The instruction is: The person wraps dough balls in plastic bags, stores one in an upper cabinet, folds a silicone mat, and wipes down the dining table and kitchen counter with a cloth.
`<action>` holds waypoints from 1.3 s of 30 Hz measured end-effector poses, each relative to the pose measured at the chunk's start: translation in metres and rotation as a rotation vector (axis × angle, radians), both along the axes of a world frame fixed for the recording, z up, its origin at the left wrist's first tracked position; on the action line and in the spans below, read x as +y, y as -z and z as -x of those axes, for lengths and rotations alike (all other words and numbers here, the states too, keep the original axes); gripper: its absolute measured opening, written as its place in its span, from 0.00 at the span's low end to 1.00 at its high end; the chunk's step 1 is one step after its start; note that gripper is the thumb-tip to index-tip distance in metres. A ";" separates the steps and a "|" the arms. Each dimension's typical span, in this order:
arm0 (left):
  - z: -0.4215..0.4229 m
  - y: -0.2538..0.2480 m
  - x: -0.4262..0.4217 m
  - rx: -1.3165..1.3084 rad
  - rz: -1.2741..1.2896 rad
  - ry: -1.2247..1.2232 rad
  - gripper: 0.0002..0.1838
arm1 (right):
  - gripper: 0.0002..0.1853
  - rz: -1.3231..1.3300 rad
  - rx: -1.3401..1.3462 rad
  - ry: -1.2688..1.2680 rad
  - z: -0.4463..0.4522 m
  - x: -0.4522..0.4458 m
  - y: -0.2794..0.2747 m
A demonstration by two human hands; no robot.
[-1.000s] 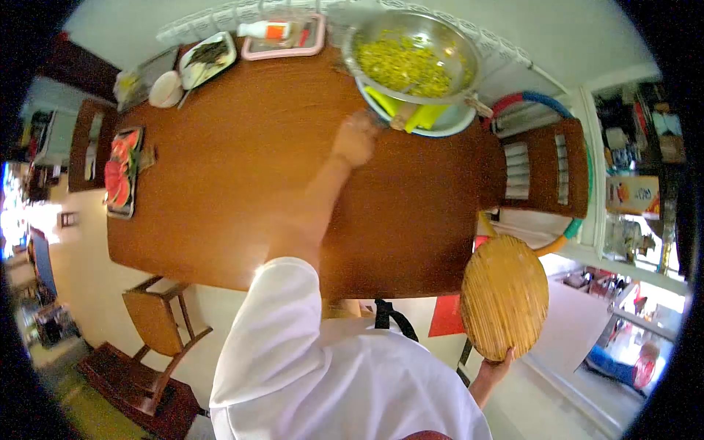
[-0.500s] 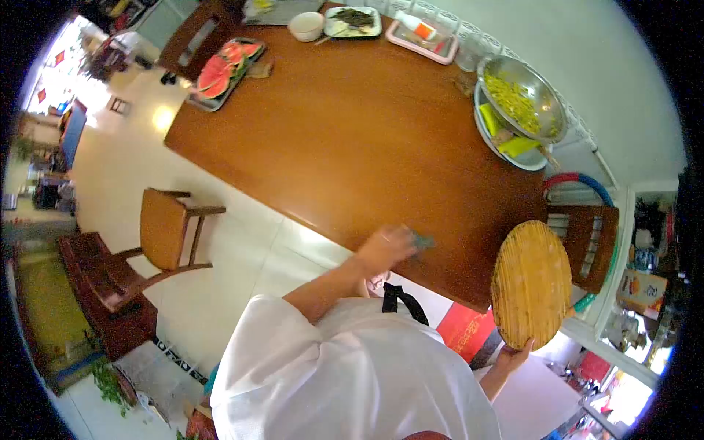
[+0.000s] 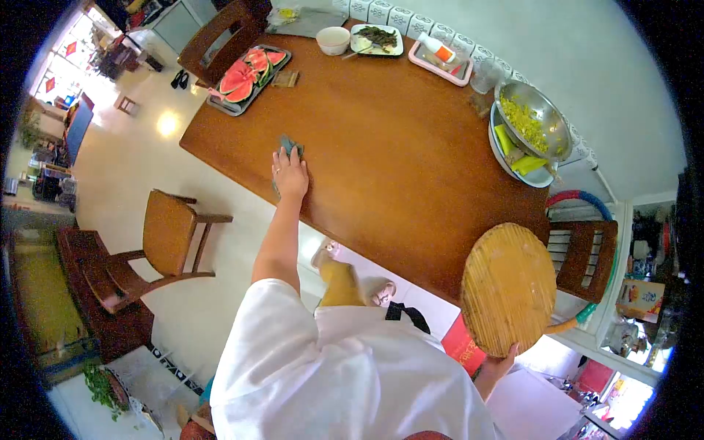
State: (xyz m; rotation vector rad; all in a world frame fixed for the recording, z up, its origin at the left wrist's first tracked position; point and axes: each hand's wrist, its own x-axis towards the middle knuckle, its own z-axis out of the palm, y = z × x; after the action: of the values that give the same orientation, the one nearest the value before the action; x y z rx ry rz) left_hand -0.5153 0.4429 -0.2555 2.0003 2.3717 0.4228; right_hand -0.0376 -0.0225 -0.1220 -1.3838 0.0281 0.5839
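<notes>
My left hand [image 3: 290,176] reaches to the near-left edge of the brown wooden table [image 3: 367,158]. It holds a grey-green cloth [image 3: 287,143] against the tabletop, with the fingers extended over it. Part of the cloth shows past the fingertips, and the rest is hidden under the hand. My right hand [image 3: 499,367] grips the lower rim of a round, ribbed bamboo board [image 3: 510,290], low at the right. The board is held up at the table's right corner and covers part of it.
A tray of watermelon slices [image 3: 249,77] lies at the far left, beside a small brown block [image 3: 285,78]. Along the wall stand a white bowl [image 3: 333,41], a plate of greens [image 3: 377,40], a pink tray [image 3: 440,62] and a steel bowl [image 3: 534,121]. Chairs [image 3: 170,233] flank the table.
My left hand has swept the cloth left and away from me across the table, from near my body to the left edge. The board has shifted slightly left and turned more face-on.
</notes>
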 end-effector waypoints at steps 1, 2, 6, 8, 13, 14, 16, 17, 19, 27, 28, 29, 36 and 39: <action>0.004 0.001 0.015 -0.016 0.023 0.042 0.25 | 0.34 -0.001 0.022 0.001 0.008 0.006 0.002; 0.009 0.002 0.032 -0.031 0.046 0.086 0.25 | 0.33 -0.003 0.044 0.003 0.018 0.014 0.003; 0.030 0.006 0.100 -0.086 0.045 -0.008 0.28 | 0.34 -0.038 0.073 0.008 0.073 0.065 0.002; 0.038 0.006 0.124 -0.128 0.042 -0.056 0.29 | 0.30 -0.068 0.093 -0.073 0.100 0.089 -0.001; 0.047 0.003 0.196 -0.204 0.004 -0.085 0.31 | 0.30 -0.101 0.148 -0.046 0.141 0.139 0.015; 0.047 0.006 0.207 -0.193 0.005 -0.096 0.31 | 0.30 -0.091 0.149 -0.024 0.151 0.145 0.017; 0.044 0.011 0.224 -0.182 0.010 -0.091 0.31 | 0.30 -0.082 0.161 -0.002 0.178 0.163 0.007; 0.040 0.012 0.231 -0.167 -0.020 -0.081 0.31 | 0.30 -0.080 0.168 0.004 0.187 0.170 0.003; 0.036 0.012 0.242 -0.159 -0.039 -0.064 0.30 | 0.30 -0.083 0.157 -0.017 0.198 0.173 0.001; 0.030 0.005 0.280 -0.033 -0.008 0.572 0.26 | 0.27 0.006 0.142 0.058 0.223 0.173 -0.002; 0.032 0.004 0.285 0.019 -0.021 0.692 0.26 | 0.26 0.000 0.144 0.079 0.225 0.173 -0.003; 0.034 0.003 0.290 0.016 -0.018 0.689 0.26 | 0.26 -0.006 0.147 0.099 0.227 0.174 -0.004; 0.044 0.012 0.304 0.086 -0.060 0.366 0.24 | 0.27 0.047 0.150 0.026 0.223 0.177 -0.014; 0.062 0.004 0.263 0.035 -0.223 0.259 0.25 | 0.29 0.059 0.178 -0.006 0.215 0.173 -0.002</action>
State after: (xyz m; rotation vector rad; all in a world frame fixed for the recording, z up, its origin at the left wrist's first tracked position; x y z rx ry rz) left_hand -0.5769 0.7058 -0.2598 2.3873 2.1234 0.6711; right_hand -0.2521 0.1509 -0.1203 -1.3860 0.1857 0.7145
